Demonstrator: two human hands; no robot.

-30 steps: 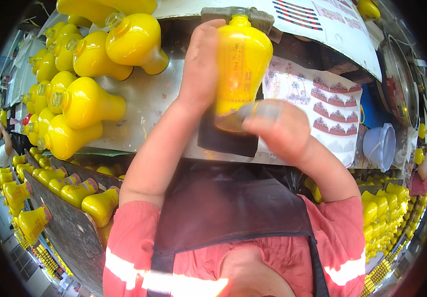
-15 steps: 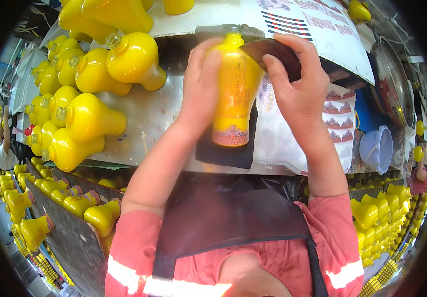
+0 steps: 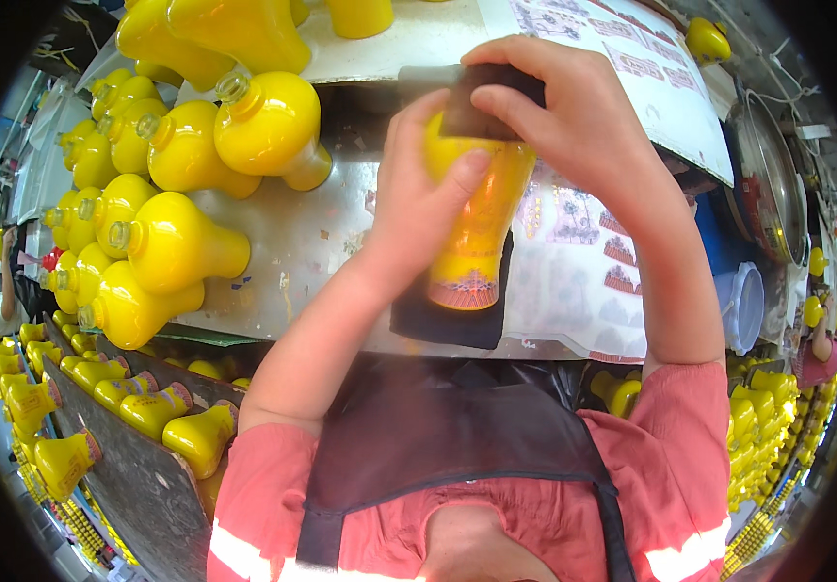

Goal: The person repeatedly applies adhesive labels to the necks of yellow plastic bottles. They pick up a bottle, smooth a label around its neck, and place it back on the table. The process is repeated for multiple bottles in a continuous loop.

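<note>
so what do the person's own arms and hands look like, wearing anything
Both forearms are bare, and neither the left hand nor the right hand wears a glove; no ring or watch shows. Short salmon-red sleeves cover the upper arms, with a pale reflective stripe low on the shirt. A dark apron hangs over the chest.

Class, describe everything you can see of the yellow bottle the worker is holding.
The yellow bottle is glossy, plastic-looking, flared at the base, with a red-patterned band low on its side. It lies lengthwise over a dark pad on the metal bench. The left hand grips its side; the right hand presses a dark flat piece on its far end.
</note>
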